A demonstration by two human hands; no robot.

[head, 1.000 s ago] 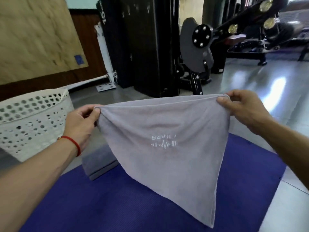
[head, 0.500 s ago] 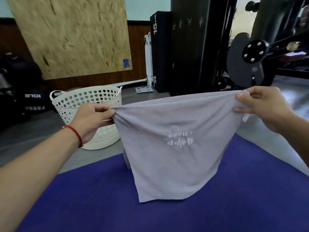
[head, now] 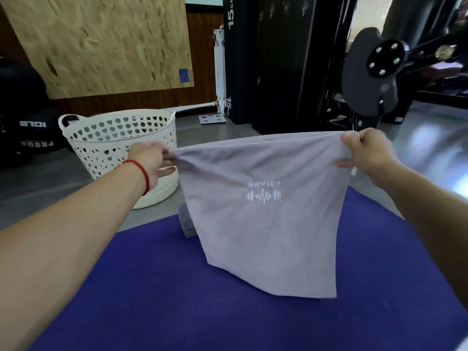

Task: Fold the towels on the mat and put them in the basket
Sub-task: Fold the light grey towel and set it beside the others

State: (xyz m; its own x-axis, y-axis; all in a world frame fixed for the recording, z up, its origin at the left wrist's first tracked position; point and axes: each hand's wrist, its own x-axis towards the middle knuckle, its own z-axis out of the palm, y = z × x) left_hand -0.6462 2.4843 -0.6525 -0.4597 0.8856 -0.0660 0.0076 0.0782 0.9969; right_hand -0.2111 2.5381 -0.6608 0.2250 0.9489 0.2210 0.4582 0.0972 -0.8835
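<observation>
A grey towel with a white logo hangs stretched in the air above the purple mat. My left hand pinches its upper left corner. Its upper right corner is gripped by my right hand. The towel's lower edge hangs close to the mat. Behind it a folded grey towel lies at the mat's far edge, mostly hidden. The white perforated basket stands on the floor at the left, just beyond my left hand.
A black weight stack and gym machine stand behind the mat. Against the wall at the left leans a chipboard panel. Dark balls sit at the far left. Grey floor surrounds the mat.
The view has swung left, bringing the basket fully into sight. Both hands keep their hold on the towel's top corners, and its hanging lower part has shifted from a point toward a squarer drape.
</observation>
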